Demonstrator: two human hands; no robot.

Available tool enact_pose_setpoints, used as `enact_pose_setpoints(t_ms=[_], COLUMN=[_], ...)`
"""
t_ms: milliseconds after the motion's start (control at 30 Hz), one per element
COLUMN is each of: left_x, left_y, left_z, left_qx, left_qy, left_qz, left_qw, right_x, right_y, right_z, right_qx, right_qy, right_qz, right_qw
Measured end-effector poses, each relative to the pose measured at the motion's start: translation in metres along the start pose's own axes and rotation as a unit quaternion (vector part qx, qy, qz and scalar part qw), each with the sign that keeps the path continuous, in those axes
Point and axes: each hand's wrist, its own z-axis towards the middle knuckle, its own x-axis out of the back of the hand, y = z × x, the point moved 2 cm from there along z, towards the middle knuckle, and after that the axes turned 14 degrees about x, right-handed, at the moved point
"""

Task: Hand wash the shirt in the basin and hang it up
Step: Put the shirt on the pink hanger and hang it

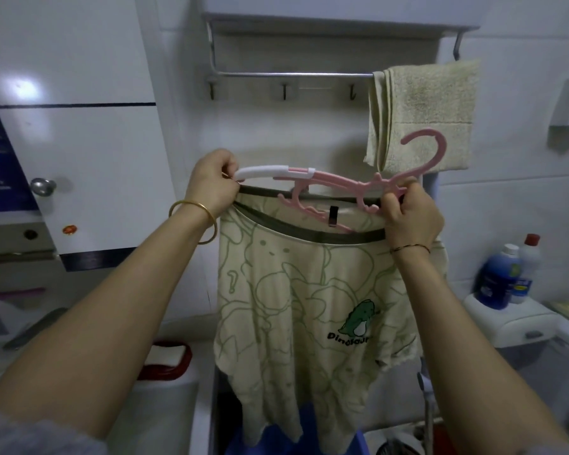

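Cream cloth printed with pale green outlines, the shirt (pixel 303 290) hangs in mid-air in front of the tiled wall, below a metal rail (pixel 293 74). Its dark green neckband is stretched wide between the two hands, and the body of the shirt drops straight down from both grips, with a small green dinosaur and the word "Dinosaur" at its lower right.

A pink hanger (pixel 339 187) with a white end piece lies tilted across the neck opening, its hook up at the right in front of a beige towel (pixel 421 113) draped on the rail. The left hand (pixel 214 182) has its fingers curled, pinching the neckband together with the hanger's white tip. The right hand (pixel 411 215) is closed round the other side of the neckband and the pink arm of the hanger.

Blue basin (pixel 309 431) shows just under the hem, at the bottom edge of view.
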Motion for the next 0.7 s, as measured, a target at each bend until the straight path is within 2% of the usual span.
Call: enact_pose_setpoints(t_ms=[133, 233, 433, 567, 700], left_x=[0.005, 0.008, 0.010, 0.004, 0.003], left_y=[0.001, 0.001, 0.007, 0.007, 0.003], left_z=[0.002, 0.005, 0.007, 0.008, 0.010], left_qx=[0.017, 0.014, 0.000, 0.026, 0.056], left_qy=[-0.013, -0.017, 0.038, 0.026, 0.026], left_qz=[-0.005, 0.002, 0.013, -0.023, -0.034], left_qw=[1.000, 1.000, 0.999, 0.999, 0.998], right_x=[0.000, 0.001, -0.002, 0.000, 0.001], right_y=[0.005, 0.002, -0.004, -0.007, -0.007], right_z=[0.004, 0.003, 0.005, 0.004, 0.001], right_qx=[0.025, 0.070, 0.155, 0.063, 0.086], right_qy=[-0.003, 0.034, 0.074, 0.084, 0.055], right_qz=[-0.021, -0.043, -0.051, 0.001, -0.008], right_qw=[0.999, 0.996, 0.984, 0.994, 0.995])
